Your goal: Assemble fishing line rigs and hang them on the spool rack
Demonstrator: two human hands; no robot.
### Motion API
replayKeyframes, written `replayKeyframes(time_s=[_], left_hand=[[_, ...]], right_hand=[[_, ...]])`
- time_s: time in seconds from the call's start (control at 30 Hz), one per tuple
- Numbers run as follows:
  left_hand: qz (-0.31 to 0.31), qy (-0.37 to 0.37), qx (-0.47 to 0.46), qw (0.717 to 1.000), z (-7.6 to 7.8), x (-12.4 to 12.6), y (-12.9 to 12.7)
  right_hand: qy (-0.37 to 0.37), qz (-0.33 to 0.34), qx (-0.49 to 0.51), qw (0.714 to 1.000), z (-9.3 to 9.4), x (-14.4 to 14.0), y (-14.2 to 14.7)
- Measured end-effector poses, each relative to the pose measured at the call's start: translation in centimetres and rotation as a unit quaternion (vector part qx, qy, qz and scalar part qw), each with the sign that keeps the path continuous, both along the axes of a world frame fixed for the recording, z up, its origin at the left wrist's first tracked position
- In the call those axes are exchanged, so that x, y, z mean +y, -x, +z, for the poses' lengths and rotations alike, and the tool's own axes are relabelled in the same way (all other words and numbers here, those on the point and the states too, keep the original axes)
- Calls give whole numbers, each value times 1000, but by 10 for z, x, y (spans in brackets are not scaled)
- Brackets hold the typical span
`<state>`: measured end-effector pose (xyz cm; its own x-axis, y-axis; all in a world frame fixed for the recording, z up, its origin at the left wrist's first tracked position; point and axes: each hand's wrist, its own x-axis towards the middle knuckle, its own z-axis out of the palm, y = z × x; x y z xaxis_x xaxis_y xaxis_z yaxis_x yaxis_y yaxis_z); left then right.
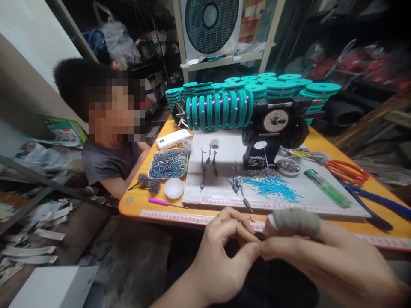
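Observation:
My left hand (221,256), a ring on one finger, is closed in a pinch just off the table's front edge. Its thumb and fingertips meet those of my right hand (337,256), which pinches too and wears a grey-green wrap (295,222) on a finger. Whatever lies between the fingertips is too small or hidden to make out. Beyond the hands, thin blue pieces (274,188) lie scattered on a pale board (215,190). Several dark weights with wire ends (236,183) lie left of them. A black winding machine (276,124) carries teal spools (221,109) with purple line.
On the orange table (131,201) stand a tray of small blue pieces (168,164), a white cup (174,188) and a dish of metal bits (289,167). A green lighter (327,188) and blue-handled pliers (382,201) lie right. A person (109,158) sits at left.

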<state>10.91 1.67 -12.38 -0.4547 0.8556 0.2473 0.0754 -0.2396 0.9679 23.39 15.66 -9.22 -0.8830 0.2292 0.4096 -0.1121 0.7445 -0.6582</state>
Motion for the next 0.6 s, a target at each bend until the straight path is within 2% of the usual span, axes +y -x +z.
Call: replayKeyframes(time_s=[0.03, 0.07, 0.13, 0.2, 0.23, 0.27, 0.3, 0.33, 0.4, 0.43, 0.47, 0.5, 0.57, 0.6], left_hand=[[53, -34, 129, 990, -2, 0, 0], [96, -69, 240, 964, -4, 0, -1], [139, -128, 394, 900, -7, 1, -2], [130, -155, 478, 855, -9, 2, -3], [110, -159, 495, 847, -8, 2, -3], [88, -160, 493, 851, -7, 3, -3], [66, -150, 464, 870, -5, 2, -3], [48, -127, 407, 903, -2, 2, -3], [20, -62, 220, 973, 2, 0, -3], [0, -29, 103, 994, 3, 0, -3], [-24, -3, -15, 1000, 4, -1, -4], [-50, 13, -124, 991, 4, -1, -4], [-85, 23, -291, 953, 3, 0, -5], [-94, 26, -345, 934, 3, 1, -6]], right_hand=[[11, -3, 15, 1000, 1, 0, 3], [5, -13, 36, 999, 2, 1, 7], [-46, -43, 76, 995, 4, 2, 14], [-108, -69, 103, 986, 6, 3, 19], [-134, -76, 110, 982, 6, 3, 20], [-149, -77, 112, 979, 5, 3, 19], [-155, -79, 111, 979, 4, 3, 17], [-149, -80, 106, 980, 3, 3, 14], [-111, -60, 103, 987, 1, 4, 5], [-91, -35, 97, 991, 1, 4, 0], [-75, -8, 82, 994, 1, 4, -4], [-65, 19, 55, 996, 1, 3, -8], [-57, 54, -31, 996, 1, 2, -11], [-54, 47, -67, 995, 0, 1, -12]])
